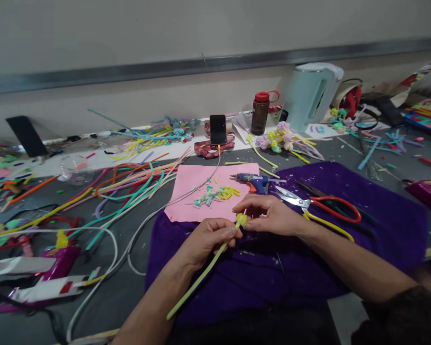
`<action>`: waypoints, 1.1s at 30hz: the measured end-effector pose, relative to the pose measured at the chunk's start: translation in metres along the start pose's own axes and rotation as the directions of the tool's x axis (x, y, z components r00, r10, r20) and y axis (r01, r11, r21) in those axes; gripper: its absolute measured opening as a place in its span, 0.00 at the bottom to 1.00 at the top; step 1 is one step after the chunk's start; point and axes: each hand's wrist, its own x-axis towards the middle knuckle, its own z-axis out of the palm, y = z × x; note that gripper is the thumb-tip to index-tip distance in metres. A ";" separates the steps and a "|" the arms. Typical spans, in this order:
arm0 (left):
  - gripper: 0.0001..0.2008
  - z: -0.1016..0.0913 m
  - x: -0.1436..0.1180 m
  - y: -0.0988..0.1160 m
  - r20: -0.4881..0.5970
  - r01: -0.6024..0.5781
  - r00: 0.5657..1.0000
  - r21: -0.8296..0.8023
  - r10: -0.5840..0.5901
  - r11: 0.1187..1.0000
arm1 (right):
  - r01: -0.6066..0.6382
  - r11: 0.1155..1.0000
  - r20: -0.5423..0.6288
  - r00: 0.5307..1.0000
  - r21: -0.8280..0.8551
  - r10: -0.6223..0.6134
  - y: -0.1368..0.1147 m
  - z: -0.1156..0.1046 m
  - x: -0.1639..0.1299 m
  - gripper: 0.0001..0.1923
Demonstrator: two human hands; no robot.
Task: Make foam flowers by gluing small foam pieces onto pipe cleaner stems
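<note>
At the middle of the purple cloth [244,282], the left hand [213,235] is pinching a yellow-green stem [201,278] between thumb and fingers, just below its yellow head [241,219]. The stem's free length slants down toward the wearer, passing over the left forearm's inner side. The right hand [267,214] is beside the yellow head, its fingers bent around it; whether they press on the head cannot be told.

Just beyond the hands lies a pink sheet [183,189], partly over the cloth, bearing a scatter of small yellow and teal pieces [215,195]. A blue and orange glue gun [257,182] lies at the sheet's right side, nozzle pointing left. Scissors [304,204] with one red and one yellow handle lie on the cloth near the right forearm, blades parted.

Farther out, the dark counter [125,292] carries long coloured stems [140,191] to the left and a bunch of lilac and yellow flowers [280,139] to the right. Toward the wall stand a phone [217,129] with a cable attached, a red-capped bottle [259,115] and a pale green kettle [303,100]
</note>
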 end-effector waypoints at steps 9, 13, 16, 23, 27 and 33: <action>0.12 -0.001 0.001 -0.003 0.015 0.013 1.000 0.007 -0.013 1.000 | 0.015 1.000 0.011 1.000 -0.007 -0.015 -0.001 0.002 0.000 0.11; 0.12 -0.001 0.001 -0.003 0.012 0.018 1.000 0.013 -0.018 1.000 | -0.025 0.999 0.028 0.999 0.028 0.025 0.000 0.004 0.000 0.09; 0.12 0.000 0.001 -0.003 0.010 0.022 1.000 0.013 -0.022 1.000 | -0.037 0.999 0.033 0.999 0.030 0.036 0.001 0.004 -0.001 0.08; 0.12 -0.001 0.001 -0.004 0.010 0.023 1.000 0.011 -0.023 1.000 | -0.068 0.998 0.043 0.997 0.017 0.067 -0.001 0.006 -0.001 0.07; 0.12 0.000 0.001 -0.003 0.008 0.010 1.000 -0.009 -0.009 1.000 | -0.112 0.993 0.070 0.991 0.030 0.110 -0.001 0.005 -0.001 0.13; 0.12 -0.002 0.000 0.002 -0.073 -0.032 0.997 -0.106 0.024 0.994 | -0.193 0.970 -0.048 0.978 0.146 0.201 0.004 0.003 0.002 0.14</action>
